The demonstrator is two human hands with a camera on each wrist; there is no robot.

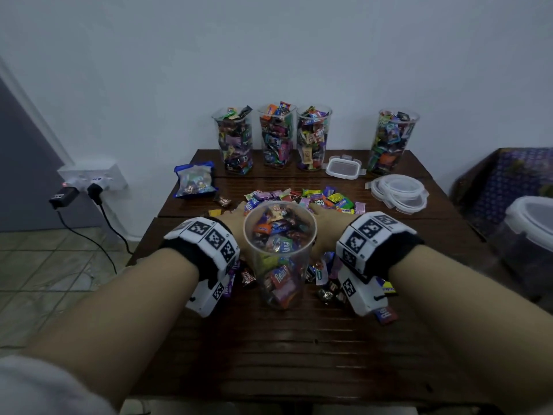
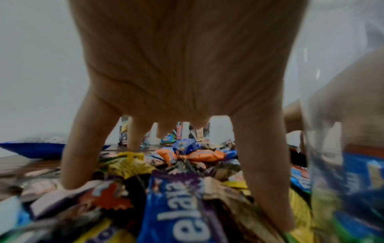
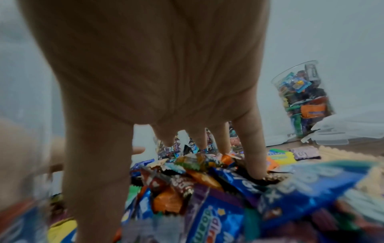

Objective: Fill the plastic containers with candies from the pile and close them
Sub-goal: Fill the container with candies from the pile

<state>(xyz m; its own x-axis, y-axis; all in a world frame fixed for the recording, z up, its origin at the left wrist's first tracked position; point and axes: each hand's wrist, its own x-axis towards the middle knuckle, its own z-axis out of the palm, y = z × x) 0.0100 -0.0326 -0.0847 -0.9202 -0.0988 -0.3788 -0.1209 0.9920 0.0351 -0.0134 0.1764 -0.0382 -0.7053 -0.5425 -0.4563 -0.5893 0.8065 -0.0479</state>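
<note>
Flanking the half-full container [image 1: 279, 253]: both hands, candy pile [image 1: 317, 198], four filled jars [image 1: 276, 136].

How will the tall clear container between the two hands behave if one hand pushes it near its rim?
The container is tall, narrow and only partly filled, so it would probably tip rather than slide. Its clear wall looks smooth, so likely slippery. Loose candies crowd its base and may snag it.

Five tall clear plastic containers stand on the dark wooden table [image 1: 299, 354]: four filled ones [image 1: 311, 139] along the wall and one part-filled [image 1: 279, 253] in front. One small rectangular clip-lid box [image 1: 343, 166], one blue candy bag [image 1: 195, 181]. Round clear lids [image 1: 399, 191] lie stacked; their number cannot be told.
</note>
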